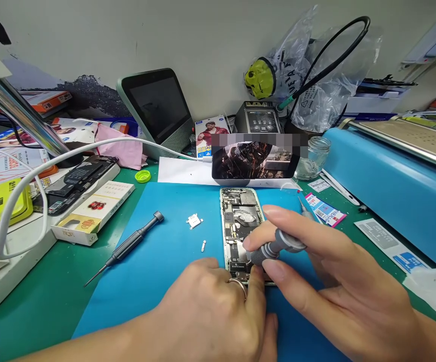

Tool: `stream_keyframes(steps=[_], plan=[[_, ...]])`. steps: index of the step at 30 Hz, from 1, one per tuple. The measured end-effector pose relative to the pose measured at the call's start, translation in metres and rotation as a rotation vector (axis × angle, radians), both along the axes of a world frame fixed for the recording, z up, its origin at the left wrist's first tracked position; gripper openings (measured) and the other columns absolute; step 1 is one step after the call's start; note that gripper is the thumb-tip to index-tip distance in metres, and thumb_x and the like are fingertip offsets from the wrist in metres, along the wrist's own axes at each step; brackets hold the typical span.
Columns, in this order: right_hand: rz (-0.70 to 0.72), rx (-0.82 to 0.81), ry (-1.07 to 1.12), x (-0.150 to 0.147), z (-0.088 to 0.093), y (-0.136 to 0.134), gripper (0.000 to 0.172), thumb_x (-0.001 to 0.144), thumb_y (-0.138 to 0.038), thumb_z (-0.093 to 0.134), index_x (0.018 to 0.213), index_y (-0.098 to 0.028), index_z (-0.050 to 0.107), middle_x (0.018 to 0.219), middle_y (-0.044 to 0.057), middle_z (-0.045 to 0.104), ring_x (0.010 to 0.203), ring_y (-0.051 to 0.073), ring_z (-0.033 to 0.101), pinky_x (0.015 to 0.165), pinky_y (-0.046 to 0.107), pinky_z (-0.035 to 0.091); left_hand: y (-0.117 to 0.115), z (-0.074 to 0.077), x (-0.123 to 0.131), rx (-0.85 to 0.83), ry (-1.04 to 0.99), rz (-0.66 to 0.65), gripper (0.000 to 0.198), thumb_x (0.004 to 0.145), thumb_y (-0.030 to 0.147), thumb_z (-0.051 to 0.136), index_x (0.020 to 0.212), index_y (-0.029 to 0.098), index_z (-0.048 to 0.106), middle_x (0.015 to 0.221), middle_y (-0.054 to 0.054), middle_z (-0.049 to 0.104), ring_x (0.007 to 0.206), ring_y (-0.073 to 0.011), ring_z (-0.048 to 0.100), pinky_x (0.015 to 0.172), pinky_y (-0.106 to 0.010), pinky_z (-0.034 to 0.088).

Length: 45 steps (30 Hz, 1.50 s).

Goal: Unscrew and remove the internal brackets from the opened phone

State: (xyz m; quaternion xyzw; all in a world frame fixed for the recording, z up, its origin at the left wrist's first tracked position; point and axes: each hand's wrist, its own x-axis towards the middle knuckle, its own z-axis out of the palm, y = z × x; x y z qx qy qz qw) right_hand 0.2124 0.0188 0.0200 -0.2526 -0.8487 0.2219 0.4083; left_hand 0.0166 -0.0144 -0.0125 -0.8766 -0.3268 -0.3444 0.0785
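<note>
An opened smartphone (239, 216) with its circuitry exposed lies on a blue mat (157, 296). My left hand (218, 306) wears a ring and grips the phone's lower end, its fingers closed around the near edge. In my right hand (338, 271), a grey screwdriver (274, 246) is pinched between thumb and fingers over the lower right of the phone. Its tip is hidden behind the fingers. Left of the phone lie a small metal plate (194, 220) and a tiny metal bracket (203, 246). Farther left rests a second screwdriver (131, 244).
A propped phone (255, 161) plays a picture behind the work, with a white cable (101, 143) arching leftward. A cardboard pack (95, 211) and another phone body (78, 181) lie left. At right are a glass jar (316, 151) and a blue machine (387, 181).
</note>
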Motion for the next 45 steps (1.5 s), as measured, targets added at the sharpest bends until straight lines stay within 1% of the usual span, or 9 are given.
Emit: stream_keyframes(steps=[4, 9, 14, 18, 23, 28, 31, 38, 45], plan=[[0.034, 0.007, 0.011, -0.001, 0.0, 0.004, 0.075, 0.102, -0.008, 0.071, 0.165, -0.042, 0.049, 0.136, -0.007, 0.078, 0.107, 0.012, 0.076, 0.109, 0.021, 0.061, -0.001, 0.0, -0.001, 0.01, 0.005, -0.006, 0.028, 0.089, 0.011, 0.05, 0.067, 0.02, 0.065, 0.054, 0.003, 0.056, 0.038, -0.0168, 0.051, 0.038, -0.039, 0.033], [-0.015, -0.006, -0.002, 0.0, 0.001, 0.002, 0.072, 0.102, -0.009, 0.066, 0.165, -0.04, 0.051, 0.149, -0.005, 0.075, 0.122, 0.017, 0.075, 0.109, 0.026, 0.064, -0.001, 0.0, -0.002, -0.016, 0.009, -0.005, 0.028, 0.092, 0.014, 0.051, 0.069, 0.02, 0.065, 0.054, 0.002, 0.058, 0.038, -0.0176, 0.053, 0.038, -0.039, 0.037], [-0.029, -0.015, -0.001, 0.001, -0.004, 0.004, 0.071, 0.106, -0.008, 0.065, 0.166, -0.042, 0.049, 0.155, -0.008, 0.071, 0.123, 0.016, 0.075, 0.117, 0.029, 0.06, -0.001, -0.001, -0.002, -0.031, 0.025, -0.005, 0.026, 0.093, 0.015, 0.049, 0.082, 0.014, 0.072, 0.054, 0.001, 0.059, 0.038, -0.0191, 0.053, 0.037, -0.039, 0.039], [-0.048, 0.014, 0.003, 0.003, -0.008, 0.007, 0.075, 0.105, -0.007, 0.068, 0.166, -0.044, 0.048, 0.155, -0.008, 0.071, 0.12, 0.015, 0.077, 0.108, 0.029, 0.065, -0.002, -0.002, -0.002, -0.035, 0.031, 0.004, 0.025, 0.093, 0.017, 0.049, 0.089, 0.012, 0.074, 0.055, 0.001, 0.06, 0.037, -0.0195, 0.052, 0.036, -0.039, 0.037], [-0.026, 0.021, 0.049, 0.002, -0.008, 0.005, 0.075, 0.101, -0.004, 0.071, 0.162, -0.044, 0.053, 0.145, -0.008, 0.077, 0.112, 0.015, 0.079, 0.108, 0.031, 0.065, -0.002, -0.001, -0.002, -0.038, 0.044, 0.0, 0.024, 0.092, 0.016, 0.049, 0.084, 0.013, 0.072, 0.055, 0.001, 0.06, 0.037, -0.0193, 0.051, 0.036, -0.039, 0.038], [-0.071, -0.008, 0.057, -0.001, -0.004, 0.0, 0.073, 0.1, -0.001, 0.068, 0.16, -0.041, 0.057, 0.149, -0.008, 0.075, 0.126, 0.017, 0.075, 0.115, 0.03, 0.06, -0.004, 0.0, -0.004, -0.028, 0.045, 0.004, 0.025, 0.093, 0.016, 0.049, 0.09, 0.012, 0.073, 0.054, 0.001, 0.06, 0.037, -0.0203, 0.052, 0.036, -0.04, 0.038], [-0.049, 0.008, 0.045, 0.0, -0.001, 0.001, 0.075, 0.1, 0.003, 0.064, 0.162, -0.04, 0.055, 0.143, -0.007, 0.077, 0.119, 0.015, 0.076, 0.111, 0.029, 0.062, -0.004, -0.001, -0.003, -0.04, 0.041, -0.001, 0.025, 0.093, 0.016, 0.049, 0.091, 0.011, 0.073, 0.054, 0.001, 0.061, 0.038, -0.0199, 0.054, 0.037, -0.039, 0.04], [-0.026, 0.086, 0.021, 0.0, 0.005, 0.005, 0.073, 0.097, -0.003, 0.07, 0.159, -0.039, 0.058, 0.134, -0.002, 0.081, 0.108, 0.02, 0.079, 0.099, 0.035, 0.066, -0.001, -0.001, 0.0, -0.005, 0.009, -0.009, 0.026, 0.089, 0.012, 0.05, 0.068, 0.021, 0.061, 0.052, 0.003, 0.055, 0.036, -0.0174, 0.05, 0.036, -0.038, 0.035], [-0.02, 0.051, 0.016, -0.001, 0.003, 0.003, 0.075, 0.098, 0.0, 0.065, 0.16, -0.041, 0.055, 0.123, -0.002, 0.082, 0.107, 0.021, 0.079, 0.098, 0.036, 0.067, -0.003, -0.004, -0.002, -0.016, 0.033, -0.002, 0.018, 0.09, 0.015, 0.051, 0.083, 0.016, 0.068, 0.054, 0.003, 0.06, 0.037, -0.0184, 0.055, 0.038, -0.037, 0.039]])
